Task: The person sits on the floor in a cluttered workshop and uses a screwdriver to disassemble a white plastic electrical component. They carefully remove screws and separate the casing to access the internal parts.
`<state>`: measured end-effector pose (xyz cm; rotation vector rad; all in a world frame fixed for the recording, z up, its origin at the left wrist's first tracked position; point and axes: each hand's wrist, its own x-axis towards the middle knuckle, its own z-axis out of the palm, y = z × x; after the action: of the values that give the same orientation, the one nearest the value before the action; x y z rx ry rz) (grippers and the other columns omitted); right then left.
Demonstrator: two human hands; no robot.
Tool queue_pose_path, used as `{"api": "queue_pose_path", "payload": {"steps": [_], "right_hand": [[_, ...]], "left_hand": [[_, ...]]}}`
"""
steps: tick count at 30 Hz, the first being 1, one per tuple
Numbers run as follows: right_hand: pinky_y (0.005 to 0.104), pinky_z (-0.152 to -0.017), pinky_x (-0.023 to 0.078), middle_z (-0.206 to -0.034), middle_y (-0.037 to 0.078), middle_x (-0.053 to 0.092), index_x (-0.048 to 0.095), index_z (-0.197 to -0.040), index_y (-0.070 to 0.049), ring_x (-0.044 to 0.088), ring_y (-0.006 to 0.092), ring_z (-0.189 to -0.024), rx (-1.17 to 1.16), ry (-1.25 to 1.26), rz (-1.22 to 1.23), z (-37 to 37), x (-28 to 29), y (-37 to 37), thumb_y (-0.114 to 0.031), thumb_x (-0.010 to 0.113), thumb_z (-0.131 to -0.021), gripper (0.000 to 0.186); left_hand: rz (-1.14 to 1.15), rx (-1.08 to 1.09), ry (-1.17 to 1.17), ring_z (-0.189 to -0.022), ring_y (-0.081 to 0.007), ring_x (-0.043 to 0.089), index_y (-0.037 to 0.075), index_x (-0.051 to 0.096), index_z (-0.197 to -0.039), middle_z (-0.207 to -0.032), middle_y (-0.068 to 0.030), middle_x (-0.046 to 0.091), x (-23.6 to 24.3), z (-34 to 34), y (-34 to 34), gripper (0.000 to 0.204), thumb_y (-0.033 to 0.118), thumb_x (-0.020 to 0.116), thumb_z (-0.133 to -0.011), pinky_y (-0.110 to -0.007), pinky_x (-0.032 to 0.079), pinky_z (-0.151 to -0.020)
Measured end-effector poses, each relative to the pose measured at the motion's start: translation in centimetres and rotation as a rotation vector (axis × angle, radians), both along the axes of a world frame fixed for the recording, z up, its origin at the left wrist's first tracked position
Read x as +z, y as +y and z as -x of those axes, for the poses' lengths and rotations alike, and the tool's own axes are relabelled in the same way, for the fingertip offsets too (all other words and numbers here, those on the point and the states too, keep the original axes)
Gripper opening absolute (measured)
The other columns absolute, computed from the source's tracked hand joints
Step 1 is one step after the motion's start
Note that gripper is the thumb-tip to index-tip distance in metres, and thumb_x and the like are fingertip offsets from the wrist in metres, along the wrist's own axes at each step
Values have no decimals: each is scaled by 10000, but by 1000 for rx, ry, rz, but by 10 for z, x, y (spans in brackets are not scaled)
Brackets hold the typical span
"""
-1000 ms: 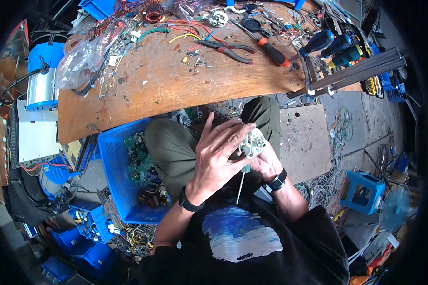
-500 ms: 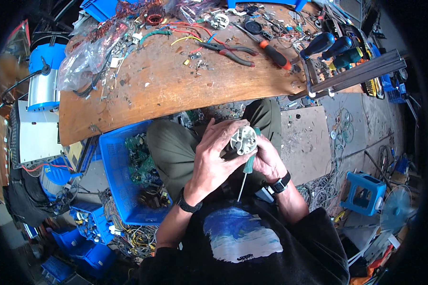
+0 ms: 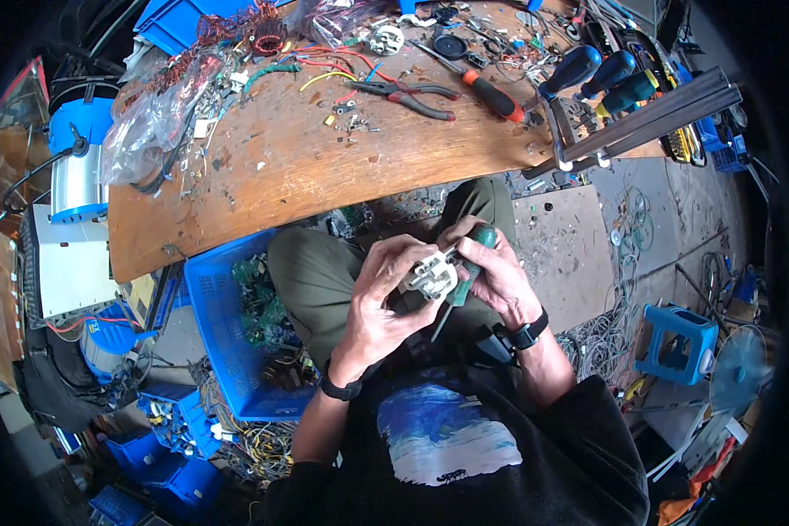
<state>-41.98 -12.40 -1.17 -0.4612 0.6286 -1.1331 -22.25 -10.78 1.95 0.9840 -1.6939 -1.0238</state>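
Above my lap, my left hand [image 3: 379, 294] is closed round a round, cream-coloured plastic part [image 3: 433, 276] with moulded ridges and openings. My right hand [image 3: 498, 279] grips a screwdriver [image 3: 469, 282] with a green handle, its thin metal shaft slanting down toward my shirt. The right thumb and forefinger are also at the edge of the cream part, where a small piece seems to stick out; I cannot make out what it is. Both hands are close together, in front of the wooden table's near edge.
On the wooden table [image 3: 263, 188] lie red-handled pliers [image 3: 408, 95], an orange-and-black screwdriver [image 3: 493, 95], wires and small scraps. A blue crate [image 3: 210, 329] with circuit boards stands left of my legs. A rack with screwdrivers [image 3: 600, 145] juts over the table's right end. A blue stool [image 3: 675, 346] stands right.
The cream part has tilted and turned in my left hand, showing more of its side. My right fingers have moved up to its edge, and the screwdriver has swung to a steeper slant.
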Motion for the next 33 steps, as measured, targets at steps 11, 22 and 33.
{"api": "queue_pose_path", "payload": {"steps": [11,22,33], "right_hand": [[360,-899,532,-1007,129,733,694,-930,-2,676,208,-964,-144,569,419,4,21,10,-38,755,-888,82],[349,-806,532,-929,154,734,661,-900,-5,670,226,-914,-219,432,518,-4,12,14,-73,743,-911,107],[260,-749,520,-999,98,734,692,-927,-14,646,119,-864,-139,514,300,-16,9,15,-107,763,-909,118]], "left_hand": [[-473,10,551,-1196,-189,616,13,522,-1418,-1385,-107,580,-3,9,13,725,-125,800,-764,-340,558,-1017],[-181,-9,281,-1158,-184,631,-3,591,-1349,-1373,-131,603,0,7,15,648,-78,831,-752,-334,600,-937],[-239,15,228,-1079,-167,660,4,613,-1315,-1216,-93,660,-2,-4,2,602,19,860,-767,-309,586,-900]]}}
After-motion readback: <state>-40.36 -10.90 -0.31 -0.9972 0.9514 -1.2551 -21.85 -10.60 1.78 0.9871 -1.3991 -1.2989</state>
